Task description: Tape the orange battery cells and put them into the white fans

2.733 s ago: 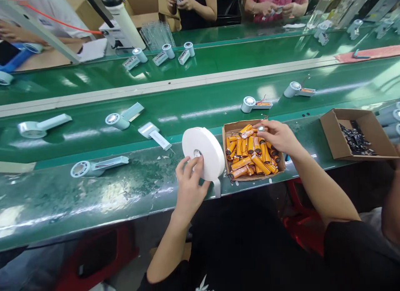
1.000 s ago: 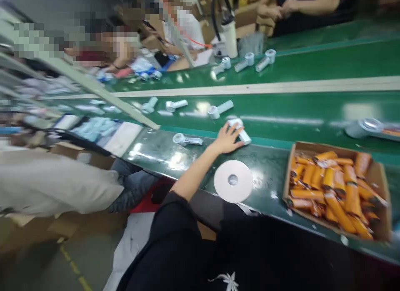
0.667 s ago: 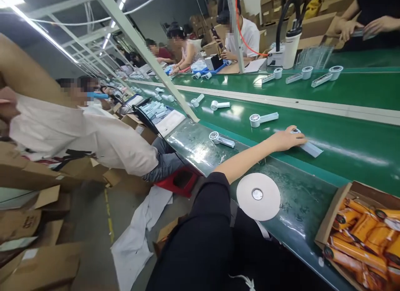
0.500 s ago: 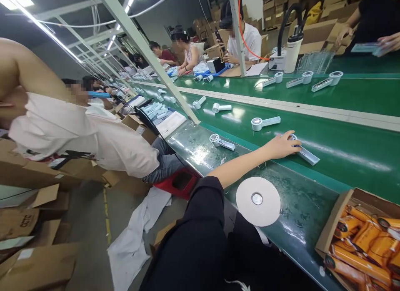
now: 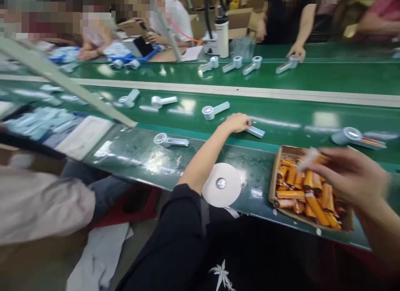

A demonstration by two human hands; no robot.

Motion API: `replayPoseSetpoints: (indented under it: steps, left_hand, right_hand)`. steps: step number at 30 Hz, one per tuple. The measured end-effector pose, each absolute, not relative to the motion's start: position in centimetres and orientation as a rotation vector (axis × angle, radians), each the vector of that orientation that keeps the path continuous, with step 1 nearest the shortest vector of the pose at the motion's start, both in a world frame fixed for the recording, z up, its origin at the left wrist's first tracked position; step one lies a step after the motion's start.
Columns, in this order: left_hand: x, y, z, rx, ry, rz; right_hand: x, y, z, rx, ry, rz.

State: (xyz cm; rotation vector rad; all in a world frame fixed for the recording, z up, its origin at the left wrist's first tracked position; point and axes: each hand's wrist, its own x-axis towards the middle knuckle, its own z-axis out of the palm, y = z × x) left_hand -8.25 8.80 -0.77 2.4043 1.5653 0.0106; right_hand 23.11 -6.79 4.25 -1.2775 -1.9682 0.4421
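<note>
My left hand [image 5: 238, 122] reaches out over the green conveyor belt, fingers closed around the head of a pale blue handheld fan. Its handle [image 5: 256, 131] sticks out to the right; the head is mostly hidden. Above the cardboard box of orange batteries [image 5: 290, 194], my right hand [image 5: 356, 174] is pinched and smeared by motion. Between its fingers is a whitish piece [image 5: 308, 159] with some orange beside it, apparently a battery. Another fan [image 5: 351, 135] with orange in its handle lies on the belt beyond my right hand. A roll of white tape [image 5: 221, 195] lies flat on the bench near my left forearm.
One fan [image 5: 162, 139] rests on the bench at left; others, such as this fan [image 5: 208, 112], lie along the belt. A slanted metal post [image 5: 118, 114] stands at left. A seated co-worker's sleeve [image 5: 46, 199] is close on the left. Across the belt, a co-worker's hand [image 5: 296, 51] touches a fan.
The view has swung right and down. My right hand has come into view over the battery box with a blurred piece in it. My left hand stays on the fan.
</note>
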Motion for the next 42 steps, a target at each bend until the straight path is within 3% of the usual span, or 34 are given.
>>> replayPoseSetpoints:
  steps: [4, 6, 12, 18, 30, 36, 40, 42]
  left_hand:
    - [-8.6, 8.9, -1.7, 2.262, 1.635, 0.202]
    - [-8.4, 8.8, -2.2, 2.263, 1.635, 0.231]
    - [-7.4, 8.7, -2.9, 2.260, 1.665, 0.265]
    - [-6.2, 9.0, -3.9, 2.180, 1.733, 0.353]
    - [-4.5, 8.7, -3.7, 2.089, 1.866, 0.314]
    - [-3.4, 7.8, -2.2, 2.122, 1.873, 0.337]
    - [-6.9, -0.6, -3.2, 2.404, 1.669, 0.677]
    - [-10.9, -8.0, -4.4, 2.543, 1.441, 0.637]
  right_hand:
    - [17.7, 1.4, 2.9, -1.141, -1.974, 0.857]
    - [15.0, 5.8, 1.6, -1.189, -2.077, 0.849]
    - [12.9, 9.5, -1.3, -1.391, -2.730, 0.277]
    - [12.9, 10.7, -1.5, -1.580, -2.951, 0.050]
    - [10.7, 8.3, 0.2, -1.584, -3.095, 0.209]
    - [13.7, 7.3, 4.1, -1.463, -2.938, 0.366]
    - [23.2, -1.0, 5.6, -1.241, -2.478, 0.561]
    - [28.3, -7.8, 5.2, -1.260, -2.338, 0.719]
